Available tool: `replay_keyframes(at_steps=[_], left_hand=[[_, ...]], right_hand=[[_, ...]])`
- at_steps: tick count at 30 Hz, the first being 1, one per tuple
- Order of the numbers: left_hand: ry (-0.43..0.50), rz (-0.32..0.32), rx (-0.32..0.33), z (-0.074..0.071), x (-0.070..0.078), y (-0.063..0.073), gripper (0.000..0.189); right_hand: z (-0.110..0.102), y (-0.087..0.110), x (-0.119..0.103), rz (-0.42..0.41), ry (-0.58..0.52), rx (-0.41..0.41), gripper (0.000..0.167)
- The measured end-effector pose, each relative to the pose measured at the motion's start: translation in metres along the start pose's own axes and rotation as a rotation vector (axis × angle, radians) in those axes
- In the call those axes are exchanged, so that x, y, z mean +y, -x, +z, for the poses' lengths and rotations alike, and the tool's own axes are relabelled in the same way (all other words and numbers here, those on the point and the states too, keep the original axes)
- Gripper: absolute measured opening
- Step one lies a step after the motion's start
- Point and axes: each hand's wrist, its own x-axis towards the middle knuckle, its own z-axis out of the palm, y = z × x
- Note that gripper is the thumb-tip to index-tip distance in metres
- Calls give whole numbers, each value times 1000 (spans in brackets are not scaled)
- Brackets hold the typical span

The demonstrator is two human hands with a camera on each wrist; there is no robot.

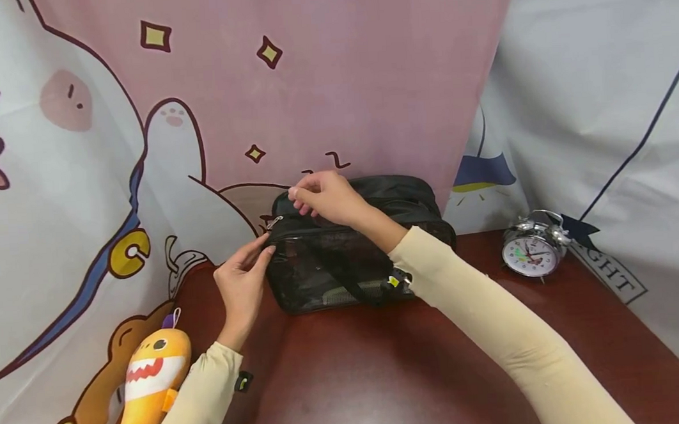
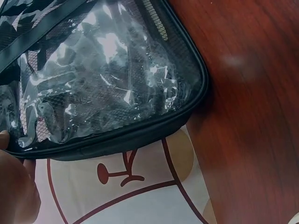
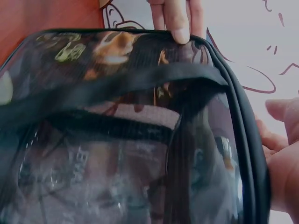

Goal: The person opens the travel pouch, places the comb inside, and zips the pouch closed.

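Observation:
A see-through plastic bag with black trim (image 1: 319,264) stands upright on the table against the backdrop. Its black strap (image 3: 117,86) crosses the clear front, and mesh shows through the plastic in the left wrist view. My left hand (image 1: 242,287) pinches the bag's upper left corner, the thumb on the clear front and fingers behind the edge. Close to that corner is a silver zipper pull (image 1: 274,223). Above the bag's top hovers my right hand (image 1: 330,199), fingers loosely bent, with nothing visible in them; the right wrist view has it beside the black edge (image 3: 247,154).
At the right, a silver twin-bell alarm clock (image 1: 530,253) stands on the reddish-brown table (image 1: 348,371). An orange plush shark (image 1: 152,375) lies by my left forearm. Printed cloth (image 1: 367,76) hangs behind and along both sides.

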Motion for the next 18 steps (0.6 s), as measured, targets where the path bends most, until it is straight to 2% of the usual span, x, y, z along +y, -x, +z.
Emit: replay_keyframes(at_steps=[4, 8, 15, 18], left_hand=[[15, 9, 12, 3, 14, 0, 21], [2, 12, 7, 3, 16, 2, 20], [10, 11, -7, 1, 14, 2, 21], [6, 7, -15, -2, 15, 1, 21]], right_hand=[[14, -15, -2, 79, 9, -78, 31], [26, -27, -2, 99, 86, -135, 32], [42, -41, -2, 21, 374, -200, 33], [45, -44, -2, -30, 455, -225, 27]])
